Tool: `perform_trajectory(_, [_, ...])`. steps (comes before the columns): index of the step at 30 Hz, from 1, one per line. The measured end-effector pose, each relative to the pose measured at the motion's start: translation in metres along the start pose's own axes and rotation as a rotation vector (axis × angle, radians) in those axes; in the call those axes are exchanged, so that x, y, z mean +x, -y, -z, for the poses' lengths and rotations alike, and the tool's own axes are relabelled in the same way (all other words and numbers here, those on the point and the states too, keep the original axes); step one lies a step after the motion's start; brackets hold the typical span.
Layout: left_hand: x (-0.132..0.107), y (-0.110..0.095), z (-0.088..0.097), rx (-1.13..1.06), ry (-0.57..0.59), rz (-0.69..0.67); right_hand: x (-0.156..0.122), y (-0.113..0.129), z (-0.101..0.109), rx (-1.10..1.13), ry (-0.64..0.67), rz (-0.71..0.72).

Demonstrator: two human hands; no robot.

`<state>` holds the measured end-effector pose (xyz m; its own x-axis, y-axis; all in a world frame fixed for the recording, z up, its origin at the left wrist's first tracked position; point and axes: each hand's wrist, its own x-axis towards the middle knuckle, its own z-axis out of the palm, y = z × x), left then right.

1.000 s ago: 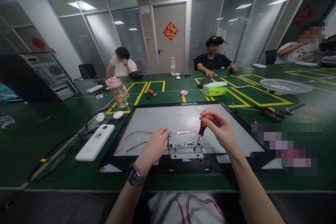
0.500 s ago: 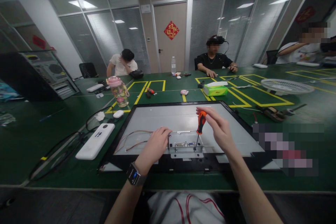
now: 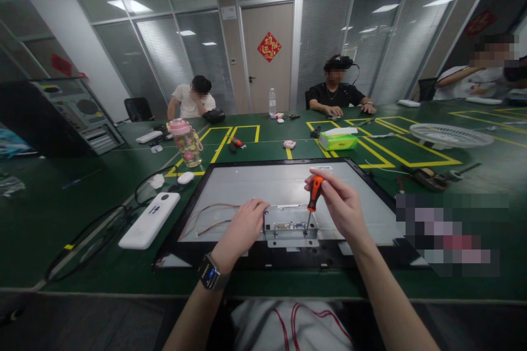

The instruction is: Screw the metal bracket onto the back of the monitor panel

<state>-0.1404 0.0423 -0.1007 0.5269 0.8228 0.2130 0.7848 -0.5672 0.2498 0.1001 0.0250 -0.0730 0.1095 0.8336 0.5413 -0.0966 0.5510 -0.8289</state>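
A monitor panel [image 3: 255,184] with a black frame lies face down on the green table in front of me. Near its front edge sits a small metal bracket [image 3: 290,227] with connector ports. My left hand [image 3: 242,227] rests on the panel with curled fingers pressed against the bracket's left edge. My right hand [image 3: 341,205] pinches the orange and black handle of a screwdriver [image 3: 313,197], which stands nearly upright with its tip on the bracket's right side. Thin wires [image 3: 209,218] run left from the bracket across the panel.
A white oblong device [image 3: 149,221] and black cables [image 3: 94,236] lie left of the panel. Further back are a pink-lidded bottle [image 3: 186,143], a green tissue pack [image 3: 337,140] and a white fan grille [image 3: 447,134]. Three people sit at the table's far side and right.
My right hand has shifted slightly left and straightened the screwdriver on the bracket, regripping its handle. My left hand has stayed on the bracket's left edge.
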Motion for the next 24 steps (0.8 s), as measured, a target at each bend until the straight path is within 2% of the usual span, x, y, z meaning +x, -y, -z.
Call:
perform_trajectory(4, [0.0, 0.0, 0.0, 0.0, 0.002, -0.002, 0.001, 0.0, 0.0, -0.016, -0.073, 0.058])
perform_trajectory(7, [0.0, -0.001, 0.001, 0.0, 0.007, -0.001, 0.003, 0.004, -0.001, 0.052, -0.081, 0.08])
perform_trajectory(12, [0.001, -0.003, 0.002, 0.006, 0.022, 0.016, 0.003, 0.01, -0.004, 0.157, 0.016, -0.038])
perform_trajectory(17, [0.001, -0.003, 0.002, 0.002, 0.015, 0.01, 0.002, 0.01, -0.004, 0.155, 0.065, 0.048])
perform_trajectory(24, [0.0, -0.003, 0.003, 0.006, 0.014, 0.01, 0.001, 0.008, -0.002, 0.153, 0.11, -0.013])
